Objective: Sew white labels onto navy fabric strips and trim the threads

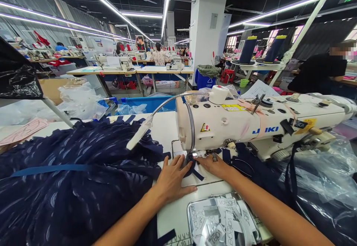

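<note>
My left hand (173, 179) lies on the white machine bed with its fingers spread, the fingertips beside a small piece of navy fabric (192, 166) under the needle area. From the other side my right hand (214, 166) reaches beneath the sewing machine (223, 121) head. Its fingertips are closed at the edge of that same piece, and the machine parts partly hide them. A narrow dark strip (199, 175) sticks out from the fabric towards me. The needle itself is hard to make out.
A large heap of navy garments (64, 179) covers the left side. A tray (192, 223) of printed white labels stands in front of me. More navy fabric and clear plastic (329, 175) lie at right. A bendy lamp (142, 130) arches over the bed. Other people work farther back.
</note>
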{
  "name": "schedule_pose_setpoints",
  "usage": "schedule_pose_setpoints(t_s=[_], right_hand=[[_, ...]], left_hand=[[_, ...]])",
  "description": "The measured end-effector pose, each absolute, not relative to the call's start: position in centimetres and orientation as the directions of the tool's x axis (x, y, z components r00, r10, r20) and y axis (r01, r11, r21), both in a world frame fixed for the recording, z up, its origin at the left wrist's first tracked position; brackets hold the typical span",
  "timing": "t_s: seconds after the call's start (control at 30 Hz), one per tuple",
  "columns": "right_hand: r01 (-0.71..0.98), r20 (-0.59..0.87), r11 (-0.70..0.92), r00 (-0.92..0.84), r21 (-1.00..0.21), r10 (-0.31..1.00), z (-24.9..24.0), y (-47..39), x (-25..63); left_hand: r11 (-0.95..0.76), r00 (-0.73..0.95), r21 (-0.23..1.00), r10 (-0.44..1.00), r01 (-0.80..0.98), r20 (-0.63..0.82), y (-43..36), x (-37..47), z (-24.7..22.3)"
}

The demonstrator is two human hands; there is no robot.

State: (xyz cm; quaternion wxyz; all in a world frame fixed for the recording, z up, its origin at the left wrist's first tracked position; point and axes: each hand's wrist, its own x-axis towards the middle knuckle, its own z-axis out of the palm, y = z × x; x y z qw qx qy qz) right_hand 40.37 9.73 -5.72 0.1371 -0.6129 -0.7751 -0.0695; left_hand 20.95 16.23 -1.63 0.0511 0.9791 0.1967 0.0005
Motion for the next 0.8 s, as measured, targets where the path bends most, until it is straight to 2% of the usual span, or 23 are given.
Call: schedule_pose_setpoints(t_s=[0.23, 0.5, 0.7, 0.8], right_hand=[[0.975, 0.313, 0.208, -0.174, -0.077, 0.934, -4.2, 9.9, 39.8], [0.954, 0.339, 0.274, -0.218, -0.124, 0.915, -4.6, 10.1, 40.1], [0.948, 0.297, 0.246, -0.18, -0.203, 0.938, -3.9, 10.1, 39.9], [0.957, 0.304, 0.218, -0.154, -0.191, 0.94, -3.4, 9.9, 39.7]], left_hand=[[-0.917, 0.916, 0.088, 0.396, 0.39, 0.068, 16.3, 21.1, -2.6], [-0.913, 0.913, 0.09, 0.403, 0.397, 0.063, 16.2, 21.1, -2.5], [-0.913, 0.912, 0.078, 0.405, 0.4, 0.065, 16.1, 21.2, -2.2], [-0.913, 0.911, 0.068, 0.407, 0.403, 0.07, 16.3, 21.2, -2.2]])
